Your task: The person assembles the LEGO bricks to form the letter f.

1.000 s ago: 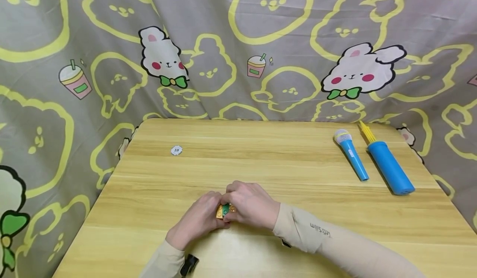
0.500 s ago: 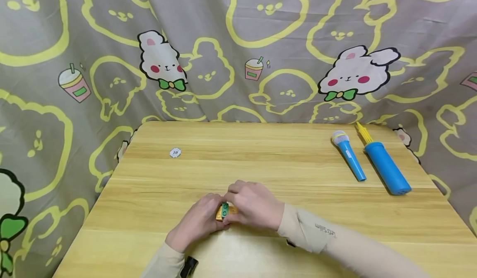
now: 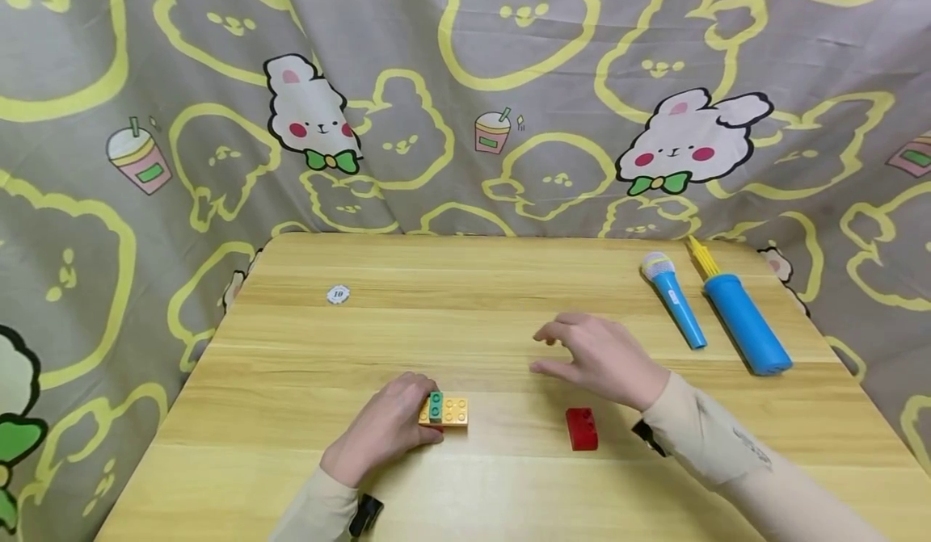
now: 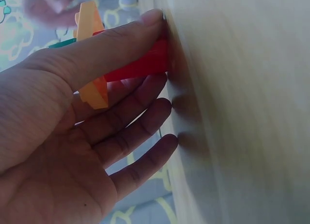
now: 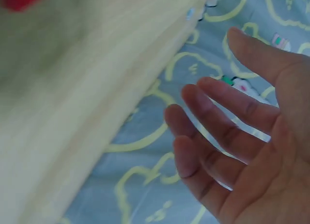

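Stack (image 3: 446, 414) is pinched at its red base (image 4: 138, 64) between thumb and fingers of the left hand (image 3: 389, 421), presumably for steadiness on the table (image 3: 451, 336), orange plate (image 3: 457, 413) and green brick (image 3: 436, 407) uppermost. Right of the stack, a loose red block (image 3: 582, 430) is placed, apparently within reach; the right hand (image 3: 600, 356) is held beyond it, fingers parted, nothing gripped.

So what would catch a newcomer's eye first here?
Likely the cartoon-printed cloth behind the table. Next, perhaps, the orange, green and red brick stack in the left hand, with a separate red block lying to its right. The blue microphone and yellow-tipped tube lie farther right, toward the back.
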The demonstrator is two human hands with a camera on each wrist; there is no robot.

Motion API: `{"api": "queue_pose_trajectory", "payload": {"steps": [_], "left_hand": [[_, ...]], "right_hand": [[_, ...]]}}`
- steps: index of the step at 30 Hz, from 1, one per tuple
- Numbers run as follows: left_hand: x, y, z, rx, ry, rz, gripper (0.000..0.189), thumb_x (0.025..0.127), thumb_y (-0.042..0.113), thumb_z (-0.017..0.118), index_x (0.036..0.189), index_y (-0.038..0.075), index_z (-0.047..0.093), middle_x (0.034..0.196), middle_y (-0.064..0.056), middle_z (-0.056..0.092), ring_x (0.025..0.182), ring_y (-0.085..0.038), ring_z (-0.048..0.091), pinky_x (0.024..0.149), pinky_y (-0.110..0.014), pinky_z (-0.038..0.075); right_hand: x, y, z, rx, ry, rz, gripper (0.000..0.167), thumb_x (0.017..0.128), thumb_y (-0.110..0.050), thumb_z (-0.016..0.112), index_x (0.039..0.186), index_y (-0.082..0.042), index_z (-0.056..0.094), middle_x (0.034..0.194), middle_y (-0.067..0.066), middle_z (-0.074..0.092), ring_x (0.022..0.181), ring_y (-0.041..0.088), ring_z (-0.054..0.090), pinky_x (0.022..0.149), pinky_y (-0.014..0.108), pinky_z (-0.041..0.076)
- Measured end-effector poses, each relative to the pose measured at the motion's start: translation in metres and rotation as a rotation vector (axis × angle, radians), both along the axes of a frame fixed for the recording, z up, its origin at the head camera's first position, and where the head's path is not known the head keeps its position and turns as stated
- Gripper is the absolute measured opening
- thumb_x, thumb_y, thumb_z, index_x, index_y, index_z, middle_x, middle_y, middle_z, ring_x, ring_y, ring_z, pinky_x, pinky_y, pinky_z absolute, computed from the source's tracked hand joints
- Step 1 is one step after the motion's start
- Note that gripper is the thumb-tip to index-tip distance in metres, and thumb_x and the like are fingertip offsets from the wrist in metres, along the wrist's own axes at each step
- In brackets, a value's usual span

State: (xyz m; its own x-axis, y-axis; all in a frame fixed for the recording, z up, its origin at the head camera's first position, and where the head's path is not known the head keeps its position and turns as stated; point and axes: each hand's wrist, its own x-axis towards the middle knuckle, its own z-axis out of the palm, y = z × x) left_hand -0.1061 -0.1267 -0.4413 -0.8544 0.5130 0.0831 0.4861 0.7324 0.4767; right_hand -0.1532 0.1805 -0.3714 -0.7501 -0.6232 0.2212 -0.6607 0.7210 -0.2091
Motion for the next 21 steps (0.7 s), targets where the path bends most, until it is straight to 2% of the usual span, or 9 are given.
{"api": "queue_pose_trajectory", "payload": {"steps": [4, 6, 10, 13, 17, 21], "left_hand": [[0.000, -0.001, 0.000, 0.005, 0.003, -0.005, 0.045, 0.065, 0.021, 0.093, 0.097, 0.003, 0.066, 0.085, 0.004, 0.059, 0.078, -0.011, 0.052, 0.067, -0.028, 0.049], [0.000, -0.001, 0.000, 0.009, -0.007, -0.010, 0.045, 0.065, 0.021, 0.093, 0.097, 0.003, 0.066, 0.085, 0.005, 0.059, 0.077, -0.011, 0.051, 0.067, -0.028, 0.048], [0.000, -0.001, 0.000, 0.015, -0.014, -0.012, 0.044, 0.066, 0.020, 0.092, 0.096, 0.003, 0.065, 0.085, 0.005, 0.058, 0.077, -0.010, 0.051, 0.067, -0.028, 0.048], [0.000, -0.002, 0.001, 0.007, 0.007, -0.004, 0.044, 0.065, 0.020, 0.093, 0.095, 0.004, 0.065, 0.084, 0.006, 0.058, 0.077, -0.011, 0.051, 0.067, -0.028, 0.048], [0.000, -0.002, 0.002, 0.000, 0.018, 0.003, 0.044, 0.065, 0.021, 0.093, 0.095, 0.005, 0.065, 0.085, 0.006, 0.058, 0.077, -0.011, 0.051, 0.067, -0.029, 0.048], [0.000, -0.001, 0.000, 0.008, 0.003, -0.003, 0.044, 0.066, 0.022, 0.093, 0.095, 0.005, 0.065, 0.085, 0.006, 0.058, 0.077, -0.011, 0.051, 0.067, -0.028, 0.048]], "right_hand": [[0.013, 0.023, -0.013, 0.063, -0.109, -0.055, 0.043, 0.082, -0.045, 0.078, 0.110, -0.014, 0.071, 0.097, -0.001, 0.067, 0.076, 0.011, 0.062, 0.057, 0.030, 0.049], [0.023, 0.033, -0.019, 0.095, -0.136, -0.081, 0.048, 0.080, -0.049, 0.078, 0.112, -0.014, 0.070, 0.096, -0.001, 0.067, 0.074, 0.011, 0.061, 0.056, 0.032, 0.048], [0.043, 0.042, -0.031, 0.168, -0.172, -0.166, 0.057, 0.077, -0.062, 0.074, 0.111, -0.016, 0.069, 0.082, -0.006, 0.059, 0.061, 0.007, 0.050, 0.047, 0.029, 0.041], [0.055, 0.039, -0.039, 0.201, -0.218, -0.240, 0.061, 0.076, -0.066, 0.072, 0.112, -0.017, 0.067, 0.078, -0.006, 0.052, 0.057, 0.008, 0.043, 0.046, 0.028, 0.036], [0.066, 0.029, -0.049, 0.170, -0.255, -0.317, 0.061, 0.075, -0.063, 0.075, 0.113, -0.016, 0.066, 0.084, -0.001, 0.054, 0.061, 0.011, 0.044, 0.050, 0.029, 0.039], [0.072, 0.021, -0.056, 0.121, -0.213, -0.375, 0.053, 0.076, -0.056, 0.078, 0.108, -0.015, 0.067, 0.081, 0.001, 0.053, 0.058, 0.012, 0.044, 0.048, 0.027, 0.039]]}}
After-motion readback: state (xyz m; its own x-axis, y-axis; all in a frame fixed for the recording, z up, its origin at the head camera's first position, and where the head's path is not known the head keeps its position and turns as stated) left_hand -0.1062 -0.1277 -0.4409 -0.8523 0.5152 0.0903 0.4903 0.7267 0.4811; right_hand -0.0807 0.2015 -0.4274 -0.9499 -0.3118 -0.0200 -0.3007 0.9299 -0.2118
